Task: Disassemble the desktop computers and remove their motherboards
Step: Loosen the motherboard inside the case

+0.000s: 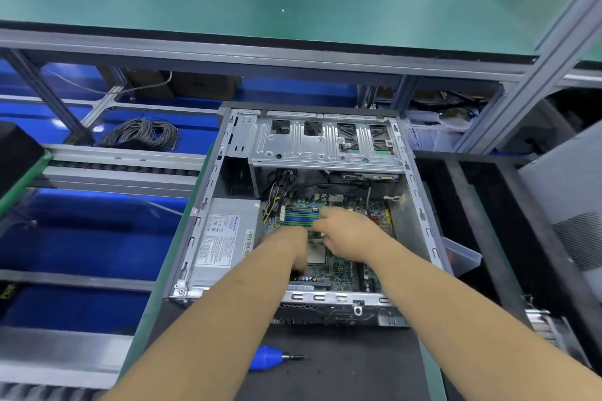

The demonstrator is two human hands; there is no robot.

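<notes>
Hands both inside the open computer case (pixel 208 192), over the motherboard (pixel 342 267). Left hand (pixel 290 247) reaches down near the CPU socket (pixel 316 253), fingers curled downward; what they hold, if anything, cannot be told, as the fingertips are hidden. Right hand (pixel 348 231) lies just beside it, toward the memory slots (pixel 301 217), fingers bent onto the board; grip likewise unclear. The two hands nearly touch.

Motherboard sits flat on the case floor, right of the grey power supply (pixel 221 241), which occupies the near-left corner. Bundle of black and yellow cables (pixel 277 192) runs from behind the supply toward the board. Metal drive cage (pixel 325 143) spans the far end of the case.

Case lies on its side on the dark desk (pixel 342 368). Blue-handled screwdriver (pixel 273 358) rests on the desk in front of the case, tip pointing right. Coil of grey wire (pixel 143 135) lies well to the left on a blue surface. Green shelf (pixel 293 3) overhead.
</notes>
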